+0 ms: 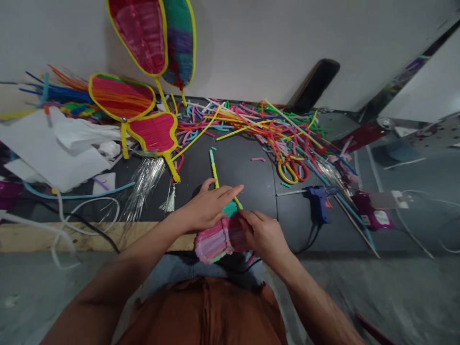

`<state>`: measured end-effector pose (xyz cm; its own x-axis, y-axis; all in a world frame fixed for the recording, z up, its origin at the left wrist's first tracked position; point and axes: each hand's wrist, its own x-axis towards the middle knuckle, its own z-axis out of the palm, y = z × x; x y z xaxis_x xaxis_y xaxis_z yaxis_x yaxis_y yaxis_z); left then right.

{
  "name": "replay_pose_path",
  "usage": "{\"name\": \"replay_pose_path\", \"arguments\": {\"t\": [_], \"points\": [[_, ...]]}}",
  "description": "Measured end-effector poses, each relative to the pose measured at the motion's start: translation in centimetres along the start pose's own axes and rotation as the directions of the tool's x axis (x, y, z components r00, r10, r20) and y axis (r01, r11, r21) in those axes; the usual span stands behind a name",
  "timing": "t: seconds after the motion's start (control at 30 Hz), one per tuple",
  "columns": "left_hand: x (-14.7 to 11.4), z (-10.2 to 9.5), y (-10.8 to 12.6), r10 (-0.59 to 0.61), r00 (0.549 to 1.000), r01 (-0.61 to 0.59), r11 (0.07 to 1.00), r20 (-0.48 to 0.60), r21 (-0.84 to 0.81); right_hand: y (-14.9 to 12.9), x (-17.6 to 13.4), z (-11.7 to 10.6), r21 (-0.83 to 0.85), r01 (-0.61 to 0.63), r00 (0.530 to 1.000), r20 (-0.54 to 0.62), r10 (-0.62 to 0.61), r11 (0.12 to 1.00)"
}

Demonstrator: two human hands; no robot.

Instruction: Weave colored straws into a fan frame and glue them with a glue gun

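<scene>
A leaf-shaped piece made of pipe cleaners, with pink, lilac and green bands, lies at the table's front edge and overhangs it a little. Across its upper part rests my left hand, fingers stretched out and pressing on it. A yellow and mint stem sticks out beyond that hand. My right hand is closed in a pinch at the right edge, on a yellow pipe cleaner that runs along the green part. Its fingertips partly hide the darker pink right side.
Loose pipe cleaners pile along the wall. Finished yellow-edged wing shapes stand left, beside white paper and silver tinsel. Rightward lie scissors, a blue glue gun and a red can.
</scene>
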<state>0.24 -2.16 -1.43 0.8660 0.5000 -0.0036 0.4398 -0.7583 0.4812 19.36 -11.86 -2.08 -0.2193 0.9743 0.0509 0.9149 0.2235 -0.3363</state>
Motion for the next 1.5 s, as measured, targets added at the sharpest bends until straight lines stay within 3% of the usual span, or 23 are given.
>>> {"name": "replay_pose_path", "arguments": {"t": [0.4,0.8,1.17,1.5], "points": [[-0.1,0.2,-0.1,0.013,1.0,-0.013,1.0,0.008,-0.008,0.8,-0.4,0.2,0.008,-0.034,0.997,-0.067,0.034,0.999],[0.2,0.0,0.2,-0.003,1.0,0.003,1.0,0.029,0.003,1.3,-1.0,0.7,-0.034,-0.053,0.997,-0.052,0.051,0.998],[0.8,-0.9,0.7,-0.019,0.996,0.014,0.998,0.09,0.062,0.7,-1.9,1.4,-0.161,-0.015,0.997,-0.076,0.002,0.987],[1.0,-1.5,0.0,-0.004,0.999,0.004,1.0,0.034,0.006,0.7,-1.9,1.9,-0.182,-0.023,0.998,-0.068,0.011,0.983]]}}
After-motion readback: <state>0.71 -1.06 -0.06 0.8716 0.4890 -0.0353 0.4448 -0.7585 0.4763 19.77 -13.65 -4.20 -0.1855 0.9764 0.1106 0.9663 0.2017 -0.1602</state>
